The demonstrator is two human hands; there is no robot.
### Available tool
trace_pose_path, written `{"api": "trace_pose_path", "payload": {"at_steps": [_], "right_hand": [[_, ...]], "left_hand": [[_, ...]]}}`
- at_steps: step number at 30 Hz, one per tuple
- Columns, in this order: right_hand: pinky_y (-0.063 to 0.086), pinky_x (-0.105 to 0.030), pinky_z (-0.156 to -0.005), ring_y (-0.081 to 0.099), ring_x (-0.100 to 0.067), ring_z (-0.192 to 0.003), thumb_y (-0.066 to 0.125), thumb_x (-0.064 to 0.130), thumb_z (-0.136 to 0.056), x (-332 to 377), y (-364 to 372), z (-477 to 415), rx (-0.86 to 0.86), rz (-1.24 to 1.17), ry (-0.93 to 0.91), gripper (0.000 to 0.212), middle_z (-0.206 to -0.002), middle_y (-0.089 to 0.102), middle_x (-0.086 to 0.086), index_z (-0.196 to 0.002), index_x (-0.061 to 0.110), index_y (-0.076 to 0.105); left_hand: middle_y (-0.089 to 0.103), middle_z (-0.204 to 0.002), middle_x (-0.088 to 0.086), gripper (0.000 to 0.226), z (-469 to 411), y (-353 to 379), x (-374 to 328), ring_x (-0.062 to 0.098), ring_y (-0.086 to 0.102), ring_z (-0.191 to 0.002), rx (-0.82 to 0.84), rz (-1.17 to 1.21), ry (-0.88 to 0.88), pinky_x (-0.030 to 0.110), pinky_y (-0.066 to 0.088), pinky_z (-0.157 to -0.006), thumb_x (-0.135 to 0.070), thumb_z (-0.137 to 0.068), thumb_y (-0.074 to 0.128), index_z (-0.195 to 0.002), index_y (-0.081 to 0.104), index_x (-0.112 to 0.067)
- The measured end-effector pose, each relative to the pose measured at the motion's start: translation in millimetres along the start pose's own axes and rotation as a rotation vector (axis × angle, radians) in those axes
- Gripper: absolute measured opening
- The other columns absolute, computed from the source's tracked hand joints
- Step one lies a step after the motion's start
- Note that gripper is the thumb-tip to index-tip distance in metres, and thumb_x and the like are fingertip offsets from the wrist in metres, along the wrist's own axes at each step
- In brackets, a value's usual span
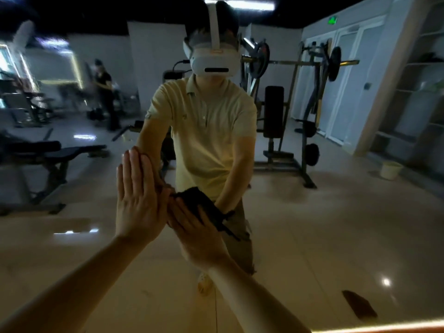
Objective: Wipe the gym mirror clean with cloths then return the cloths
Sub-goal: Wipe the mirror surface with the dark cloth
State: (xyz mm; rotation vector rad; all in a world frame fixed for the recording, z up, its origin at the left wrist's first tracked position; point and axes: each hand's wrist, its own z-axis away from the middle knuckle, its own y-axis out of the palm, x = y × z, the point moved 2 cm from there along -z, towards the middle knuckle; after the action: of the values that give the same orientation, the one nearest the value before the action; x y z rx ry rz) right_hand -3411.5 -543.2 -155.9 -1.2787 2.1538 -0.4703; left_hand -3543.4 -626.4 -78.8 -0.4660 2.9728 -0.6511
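Cloth [201, 200] sits on the mirror [312, 224] under our right hand [199, 234], fingers straight, pressing. Our left hand [138, 195] lies flat just left, fingers together. That bare palm could leave fresh smudges.

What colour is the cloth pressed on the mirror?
Black, or very dark; the cloth shows best in the head view.

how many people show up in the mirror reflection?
2. The headset wearer at centre, close up; a second person standing far back on the left. The blurred left side may hide more.
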Motion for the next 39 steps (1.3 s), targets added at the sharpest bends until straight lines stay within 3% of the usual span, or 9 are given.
{"api": "trace_pose_path", "payload": {"at_steps": [2,5,13,22,26,30,34,37,39], "right_hand": [[0.010,-0.042,-0.131,0.005,-0.019,-0.161,0.039,0.017,-0.110,-6,-5,-4,-0.014,-0.001,-0.049,0.050,-0.167,0.028,-0.001,-0.160,0.012,0.036],[-0.004,-0.044,-0.130,-0.006,-0.021,-0.161,0.032,0.020,-0.109,-47,-26,18,0.072,0.065,-0.057,0.060,-0.174,-0.002,-0.003,-0.165,0.012,0.013],[0.032,-0.058,-0.121,-0.001,-0.032,-0.161,0.036,0.045,-0.106,-183,-85,126,0.104,0.135,0.599,0.078,-0.173,-0.008,-0.015,-0.164,0.001,0.008],[0.017,-0.050,-0.124,0.001,-0.026,-0.162,0.062,0.040,-0.102,-38,13,95,0.147,0.019,0.181,0.090,-0.175,-0.006,-0.009,-0.166,0.009,0.007],[0.001,-0.046,-0.129,0.003,-0.024,-0.162,0.060,0.032,-0.104,-63,-1,90,0.155,0.047,0.019,0.080,-0.175,-0.007,-0.005,-0.166,0.012,0.014],[0.026,-0.057,-0.125,0.003,-0.028,-0.162,0.036,0.040,-0.111,-158,-59,73,-0.067,0.066,0.503,0.071,-0.175,-0.005,-0.009,-0.167,0.012,0.001],[0.011,-0.052,-0.130,0.002,-0.033,-0.161,0.024,0.036,-0.111,-149,-63,57,-0.216,0.014,0.711,0.068,-0.174,-0.006,-0.015,-0.165,0.005,-0.002],[0.006,-0.055,-0.130,-0.002,-0.030,-0.162,0.039,0.030,-0.106,-79,-16,75,-0.018,-0.061,0.532,0.071,-0.175,-0.004,-0.010,-0.165,0.006,0.008],[0.009,-0.054,-0.129,-0.004,-0.025,-0.162,0.056,0.025,-0.098,-42,9,99,0.162,-0.020,0.134,0.076,-0.175,0.002,-0.006,-0.164,0.010,0.021]], "left_hand": [[-0.007,-0.173,0.022,0.079,1,-3,4,0.042,-0.003,-0.161,0.013,0.000,0.024,0.051,-0.001,-0.131,-0.035,-0.107,0.038,-0.164,-0.001,0.003],[-0.008,-0.173,0.021,0.080,1,-4,4,0.041,-0.005,-0.161,0.017,0.010,0.026,0.052,-0.001,-0.131,-0.036,-0.107,0.038,-0.165,-0.004,0.001],[0.000,-0.170,0.032,0.076,-1,2,-2,0.042,-0.007,-0.160,-0.007,0.001,-0.004,0.054,-0.002,-0.130,-0.038,-0.107,0.029,-0.162,0.003,0.008],[0.002,-0.170,0.033,0.076,1,-8,-7,0.046,0.000,-0.160,0.040,-0.025,-0.017,0.053,0.000,-0.131,-0.037,-0.108,0.032,-0.162,0.008,0.011],[0.000,-0.170,0.032,0.074,0,-12,-7,0.044,-0.003,-0.160,0.066,-0.026,-0.011,0.051,-0.002,-0.131,-0.043,-0.111,0.022,-0.163,0.001,0.007],[-0.010,-0.172,0.023,0.075,1,-8,-7,0.040,-0.008,-0.161,0.043,-0.018,-0.008,0.050,-0.003,-0.131,-0.042,-0.111,0.022,-0.164,-0.009,0.000],[-0.015,-0.172,0.019,0.074,2,-4,-7,0.039,-0.008,-0.161,0.034,-0.023,-0.017,0.050,-0.003,-0.131,-0.041,-0.111,0.022,-0.164,-0.010,-0.001],[-0.013,-0.172,0.020,0.074,3,-4,-5,0.040,-0.007,-0.161,0.042,-0.030,-0.001,0.051,-0.002,-0.131,-0.041,-0.111,0.024,-0.164,-0.008,0.000],[-0.010,-0.172,0.023,0.075,2,-6,-4,0.040,-0.007,-0.161,0.051,-0.048,0.005,0.050,-0.002,-0.131,-0.041,-0.111,0.024,-0.164,-0.007,0.002]]}}
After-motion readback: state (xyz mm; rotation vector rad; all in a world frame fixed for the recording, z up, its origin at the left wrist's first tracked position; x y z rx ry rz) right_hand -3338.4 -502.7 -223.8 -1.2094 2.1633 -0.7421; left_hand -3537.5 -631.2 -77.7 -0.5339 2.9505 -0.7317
